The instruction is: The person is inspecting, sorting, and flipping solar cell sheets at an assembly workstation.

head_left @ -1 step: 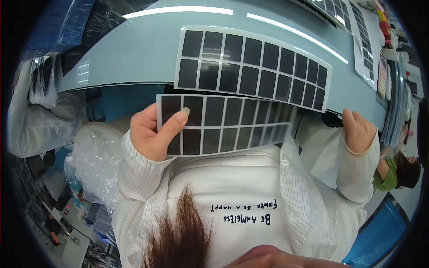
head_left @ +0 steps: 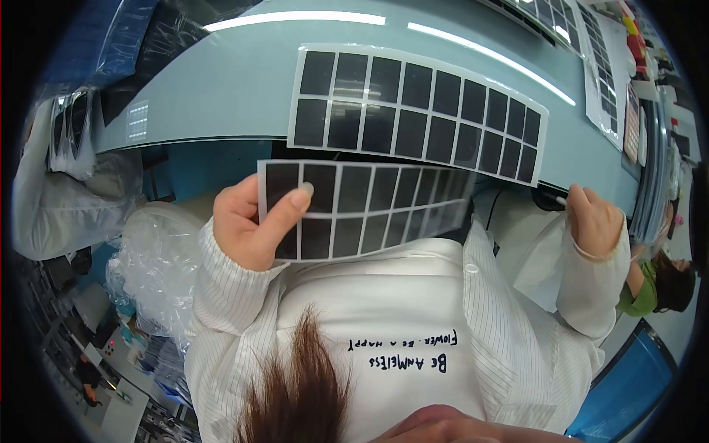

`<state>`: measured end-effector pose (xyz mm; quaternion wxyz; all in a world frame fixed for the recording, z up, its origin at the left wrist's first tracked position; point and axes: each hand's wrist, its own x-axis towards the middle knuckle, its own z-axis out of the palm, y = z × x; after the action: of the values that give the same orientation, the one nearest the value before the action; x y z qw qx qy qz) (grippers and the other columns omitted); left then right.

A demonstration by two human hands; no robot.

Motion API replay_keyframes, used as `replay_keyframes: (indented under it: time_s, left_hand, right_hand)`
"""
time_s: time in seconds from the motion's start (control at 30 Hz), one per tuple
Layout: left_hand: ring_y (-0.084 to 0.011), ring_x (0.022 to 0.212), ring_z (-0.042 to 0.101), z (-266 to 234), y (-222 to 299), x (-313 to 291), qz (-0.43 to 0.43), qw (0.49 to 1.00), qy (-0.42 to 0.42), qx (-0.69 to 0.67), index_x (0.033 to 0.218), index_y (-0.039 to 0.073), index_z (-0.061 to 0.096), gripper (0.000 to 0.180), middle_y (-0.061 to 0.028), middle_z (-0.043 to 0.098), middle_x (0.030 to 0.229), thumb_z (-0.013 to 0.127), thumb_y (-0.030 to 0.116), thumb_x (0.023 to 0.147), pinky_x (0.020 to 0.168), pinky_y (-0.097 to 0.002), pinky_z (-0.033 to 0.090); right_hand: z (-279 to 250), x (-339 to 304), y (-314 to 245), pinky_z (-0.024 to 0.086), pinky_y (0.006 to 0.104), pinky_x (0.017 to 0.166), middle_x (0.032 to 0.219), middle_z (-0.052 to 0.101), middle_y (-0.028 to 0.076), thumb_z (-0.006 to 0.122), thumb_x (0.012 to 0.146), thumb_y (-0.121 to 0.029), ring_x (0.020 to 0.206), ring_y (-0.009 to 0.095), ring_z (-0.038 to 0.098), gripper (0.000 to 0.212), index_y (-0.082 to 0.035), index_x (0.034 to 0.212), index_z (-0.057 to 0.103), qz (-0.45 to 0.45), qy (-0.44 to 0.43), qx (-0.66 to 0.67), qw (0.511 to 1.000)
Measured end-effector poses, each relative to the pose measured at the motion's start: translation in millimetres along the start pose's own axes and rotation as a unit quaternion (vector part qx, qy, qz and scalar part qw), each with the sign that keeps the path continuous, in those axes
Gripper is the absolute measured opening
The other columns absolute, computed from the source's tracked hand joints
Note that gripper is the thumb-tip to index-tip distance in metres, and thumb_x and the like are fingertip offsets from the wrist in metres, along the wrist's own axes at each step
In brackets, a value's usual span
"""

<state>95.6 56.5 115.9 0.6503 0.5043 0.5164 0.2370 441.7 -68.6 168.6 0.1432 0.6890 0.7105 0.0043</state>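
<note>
My left hand [head_left: 249, 227] grips the left end of a sheet of dark rectangular stickers [head_left: 356, 193], thumb on top and fingers behind. The stickers sit in two rows on a pale backing. This sheet is held in front of my body, below the table edge, and its right end curves away and looks blurred. A second, similar sticker sheet [head_left: 426, 135] lies on the table just beyond it, its near edge at the table's rim. Off to the right, apart from both sheets, my right hand [head_left: 597, 225] is closed, with a small whitish tip showing at its fingers.
The pale blue-green tabletop [head_left: 214, 81] reflects bright light strips. More dark-squared sheets [head_left: 602, 81] lie at the far right, near a calculator-like keypad [head_left: 632, 122]. Crumpled clear plastic [head_left: 155, 258] fills the left side. A person in green [head_left: 644, 289] is at the right.
The held sheet's right end has swung left and bends more, and its left end has dipped slightly. My right hand has shifted slightly down and to the right.
</note>
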Motion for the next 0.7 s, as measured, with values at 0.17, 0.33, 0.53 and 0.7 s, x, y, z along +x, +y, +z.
replay_keyframes:
  time_s: [0.17,0.33,0.53,0.7]
  left_hand:
    - [-0.0102,0.057,0.058,-5,28,-5,0.119,0.973,-0.146,0.135,0.086,-0.006,0.063,0.014,-0.0080,0.063,0.068,0.063,0.007,0.080,0.053,-0.0211,0.043]
    - [-0.0150,0.050,0.058,-6,38,0,0.246,0.924,-0.242,0.164,0.085,-0.006,0.065,0.013,-0.0110,0.062,0.064,0.066,0.003,0.075,0.047,-0.0229,0.043]
    - [-0.0106,0.057,0.059,-1,64,26,0.279,0.924,-0.168,0.198,0.091,-0.004,0.064,0.017,-0.0063,0.064,0.068,0.064,0.009,0.080,0.051,-0.0212,0.044]
    - [-0.0102,0.070,0.060,-6,58,49,0.181,0.980,-0.040,0.073,0.099,-0.002,0.061,0.023,-0.0070,0.065,0.081,0.064,0.014,0.083,0.064,-0.0201,0.046]
  right_hand:
    - [-43,1,-10,0.039,0.0265,0.049,0.068,0.055,0.009,0.059,0.071,0.005,0.053,0.019,0.051,0.015,0.002,0.084,0.051,-0.006,-0.031,0.297,0.954]
    - [-10,37,-34,0.018,0.0217,0.046,0.058,0.029,-0.006,0.077,0.067,-0.027,0.050,0.005,0.024,0.059,-0.001,0.115,0.055,-0.090,-0.019,0.514,0.853]
    - [25,49,-56,0.030,0.0180,0.046,0.056,0.052,-0.001,0.075,0.069,-0.008,0.050,0.003,0.043,0.023,0.002,0.086,0.064,-0.057,-0.093,0.615,0.781]
    - [3,48,-22,0.040,0.0166,0.053,0.066,0.061,0.002,0.068,0.072,0.001,0.060,0.004,0.053,0.007,0.003,0.076,0.062,0.049,-0.108,0.608,0.785]
